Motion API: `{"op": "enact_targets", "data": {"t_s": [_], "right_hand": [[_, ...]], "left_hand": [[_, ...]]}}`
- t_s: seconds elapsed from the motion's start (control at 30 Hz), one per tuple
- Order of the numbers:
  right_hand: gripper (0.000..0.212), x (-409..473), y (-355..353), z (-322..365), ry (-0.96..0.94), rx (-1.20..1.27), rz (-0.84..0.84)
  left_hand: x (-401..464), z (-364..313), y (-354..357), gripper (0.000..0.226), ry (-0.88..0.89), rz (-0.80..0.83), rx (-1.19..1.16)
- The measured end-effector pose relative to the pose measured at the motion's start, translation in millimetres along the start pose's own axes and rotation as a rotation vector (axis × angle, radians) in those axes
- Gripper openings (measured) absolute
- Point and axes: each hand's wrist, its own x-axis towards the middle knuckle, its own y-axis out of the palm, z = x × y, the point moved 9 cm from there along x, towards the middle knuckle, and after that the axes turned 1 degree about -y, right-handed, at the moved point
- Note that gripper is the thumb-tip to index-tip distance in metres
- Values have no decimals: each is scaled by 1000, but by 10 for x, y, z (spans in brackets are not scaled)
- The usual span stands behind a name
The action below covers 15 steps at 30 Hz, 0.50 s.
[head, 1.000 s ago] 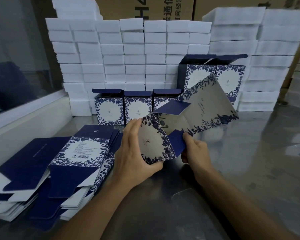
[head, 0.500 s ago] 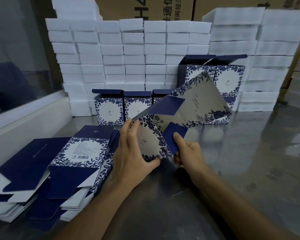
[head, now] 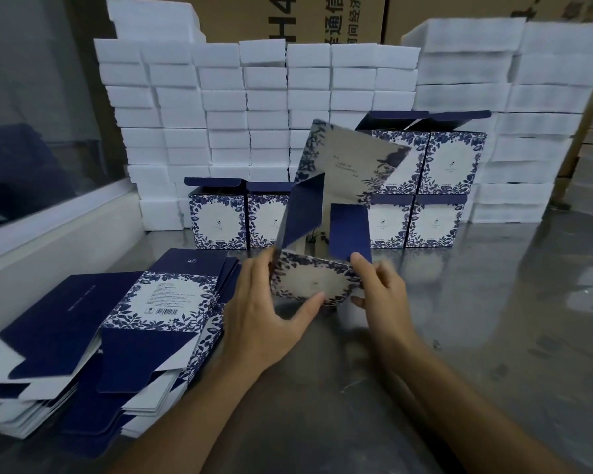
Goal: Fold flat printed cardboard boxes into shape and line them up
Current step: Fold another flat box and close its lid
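Clearly mid-fold: blue-and-white floral printed cardboard box (head: 326, 213) pinched at its lower panel between left hand (head: 267, 319) and right hand (head: 384, 295), upper panels (blurred) loose above the grip; risked creasing, or toppling the row of folded floral boxes (head: 421, 196) just beyond.

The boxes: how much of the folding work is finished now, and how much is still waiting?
Done: at least six folded boxes stand lined up in two tiers against the white foam blocks. In hand: the left hand and the right hand hold one box half opened, flaps loose. Left: a thick pile of flat boxes lies on the table.
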Motion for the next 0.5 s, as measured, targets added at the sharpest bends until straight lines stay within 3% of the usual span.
{"op": "enact_targets", "data": {"t_s": [0.13, 0.27, 0.5], "right_hand": [[35, 43, -86, -108, 53, 55, -49], [47, 79, -119, -103, 60, 99, -93], [65, 90, -150, -92, 62, 106, -104]], "left_hand": [[-27, -7, 65, 89, -6, 78, -69], [-28, -81, 88, 80, 13, 76, -240], [-36, -81, 120, 41, 24, 62, -399]]}}
